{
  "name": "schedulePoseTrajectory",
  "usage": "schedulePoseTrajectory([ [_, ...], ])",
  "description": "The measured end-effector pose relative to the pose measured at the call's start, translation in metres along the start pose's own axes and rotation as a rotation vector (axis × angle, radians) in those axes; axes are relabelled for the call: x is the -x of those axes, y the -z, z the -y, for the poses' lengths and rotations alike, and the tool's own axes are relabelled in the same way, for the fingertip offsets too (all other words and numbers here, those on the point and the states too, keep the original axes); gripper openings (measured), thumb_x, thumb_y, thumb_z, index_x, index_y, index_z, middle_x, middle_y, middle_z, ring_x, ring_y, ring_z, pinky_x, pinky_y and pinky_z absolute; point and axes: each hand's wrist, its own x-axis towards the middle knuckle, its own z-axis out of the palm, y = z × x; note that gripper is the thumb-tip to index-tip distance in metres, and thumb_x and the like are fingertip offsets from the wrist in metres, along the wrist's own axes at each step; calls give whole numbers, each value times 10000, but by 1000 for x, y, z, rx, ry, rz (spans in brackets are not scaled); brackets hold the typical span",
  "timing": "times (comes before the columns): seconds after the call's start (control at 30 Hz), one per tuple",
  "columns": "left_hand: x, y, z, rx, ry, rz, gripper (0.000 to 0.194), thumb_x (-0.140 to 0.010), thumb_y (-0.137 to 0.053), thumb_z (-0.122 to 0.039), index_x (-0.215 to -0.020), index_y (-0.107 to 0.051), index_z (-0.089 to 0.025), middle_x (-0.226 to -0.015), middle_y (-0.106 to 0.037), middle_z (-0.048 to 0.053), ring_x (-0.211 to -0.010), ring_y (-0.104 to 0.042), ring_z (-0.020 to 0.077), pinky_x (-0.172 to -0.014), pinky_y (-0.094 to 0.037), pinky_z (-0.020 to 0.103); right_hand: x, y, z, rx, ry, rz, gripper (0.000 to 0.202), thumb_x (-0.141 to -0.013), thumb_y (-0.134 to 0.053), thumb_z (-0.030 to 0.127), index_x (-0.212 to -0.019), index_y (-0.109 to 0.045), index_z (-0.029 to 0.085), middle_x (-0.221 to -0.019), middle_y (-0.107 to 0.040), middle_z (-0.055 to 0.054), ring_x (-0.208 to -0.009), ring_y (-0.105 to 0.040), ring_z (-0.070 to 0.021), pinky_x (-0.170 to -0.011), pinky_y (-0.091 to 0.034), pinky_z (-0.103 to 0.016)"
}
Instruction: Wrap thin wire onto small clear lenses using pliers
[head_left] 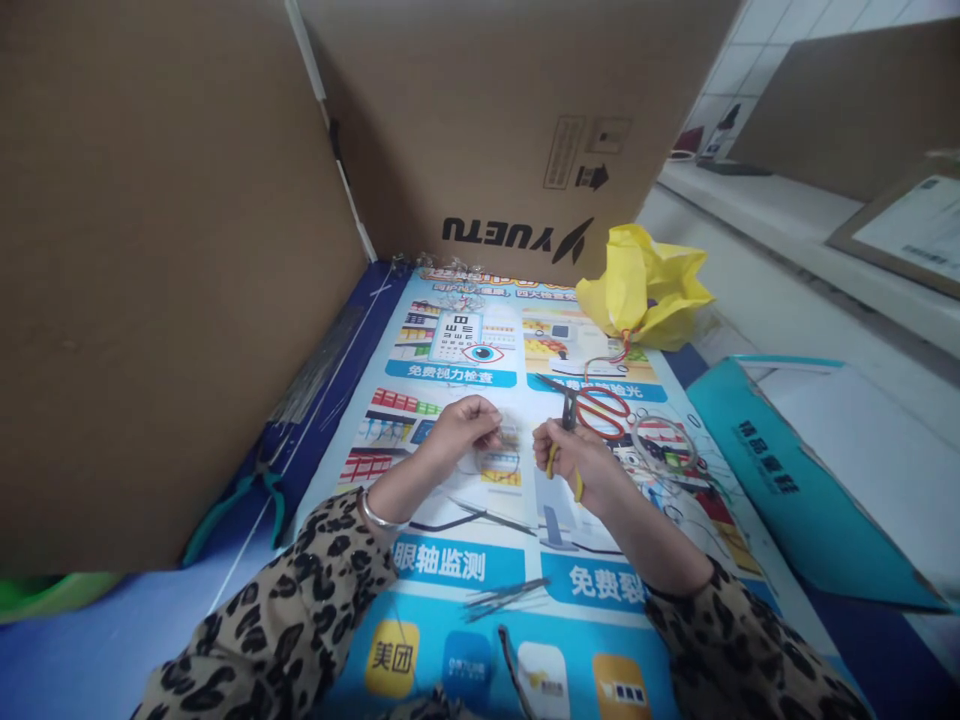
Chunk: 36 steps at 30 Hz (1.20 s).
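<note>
My left hand (466,432) is closed in a pinch on a thin wire (516,470), which bends in a faint loop below the fingers. Wrapped in my right hand (589,462) is a small pair of pliers (570,410) with yellow handles, its dark jaws pointing up and away. The fingers of both hands face each other, a short gap apart, above a printed poster (459,655). Red-handled scissors (606,412) lie just beyond the pliers. Nearer me are short dark wire pieces (504,598) in a loose bundle, with more wire strands (491,517) under my hands.
A wire coil (690,460) lies on the right, near a teal shoebox (810,490). Behind stands a yellow crumpled bag (645,290). Cardboard walls (480,120) rise at the back and left. Teal-handled pliers (240,500) and thin wires (311,385) lie on the left.
</note>
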Motion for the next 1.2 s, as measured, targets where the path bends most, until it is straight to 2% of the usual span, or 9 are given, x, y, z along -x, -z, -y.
schedulePoseTrajectory([
  [0.17, 0, 4, -4, -26, -25, -46, 221, -684, -637, -343, -705, -525, -154, -616, -569, -11, -548, -549, 96, -502, -384, 200, 3, -2, 2, 23, -5, 53, 223, -679, -680, 377, -698, -573, 183, -621, -560, 3, -559, -507, -108, -544, -401, -259],
  [0.37, 1, 12, -10, -10, -170, -101, 162, -711, -607, -303, -704, -538, -157, -941, -625, 43, -845, -588, 139, -684, -421, 237, 9, 1, 20, -84, -214, 206, 342, -796, -478, 543, -881, -544, 219, -774, -640, -60, -761, -616, -204, -692, -463, -399],
  [0.43, 1, 14, -12, 47, -173, -87, 169, -728, -593, -313, -714, -525, -159, -972, -630, 52, -885, -595, 154, -729, -425, 261, 11, 2, 22, -91, -254, 261, 366, -807, -431, 571, -907, -523, 231, -756, -643, -54, -738, -628, -214, -688, -463, -420],
  [0.57, 1, 14, -10, 171, -130, -45, 185, -745, -590, -325, -748, -497, -165, -936, -648, 58, -834, -624, 157, -720, -450, 282, 10, 1, 16, -119, -288, 295, 394, -793, -422, 600, -818, -513, 218, -572, -567, 7, -538, -592, -178, -592, -469, -364],
  [0.67, -1, 12, -7, 219, -81, -71, 197, -736, -609, -321, -770, -488, -170, -888, -658, 58, -791, -639, 159, -666, -471, 268, 8, 1, 11, -132, -289, 295, 436, -789, -379, 637, -797, -502, 218, -493, -505, 32, -428, -529, -160, -469, -437, -314],
  [0.73, -2, 11, -4, 229, -51, -102, 208, -730, -623, -316, -778, -482, -170, -870, -660, 62, -780, -647, 168, -634, -480, 259, 8, 1, 11, -151, -293, 278, 444, -800, -346, 639, -802, -492, 220, -496, -510, 29, -421, -523, -162, -434, -420, -298],
  [0.87, -4, 10, -2, 218, -28, -117, 213, -735, -631, -306, -788, -484, -162, -872, -662, 77, -771, -653, 176, -620, -490, 259, 9, -2, 9, -181, -328, 255, 385, -845, -326, 571, -791, -471, 218, -545, -554, 12, -490, -566, -169, -479, -450, -310],
  [1.07, -4, 7, -1, 186, 8, -96, 261, -738, -631, -257, -958, -555, -139, -929, -663, 115, -818, -652, 192, -643, -492, 266, 16, -12, 2, -72, -345, 353, 405, -849, -312, 573, -804, -470, 202, -536, -573, -1, -444, -573, -174, -418, -422, -279],
  [1.2, 1, -1, -1, 196, -11, -107, 281, -744, -626, -276, -983, -594, -130, -955, -662, 126, -839, -648, 198, -681, -489, 280, 20, -18, -3, -7, -348, 407, 417, -838, -330, 588, -798, -460, 194, -529, -575, 1, -436, -576, -169, -391, -420, -261],
])
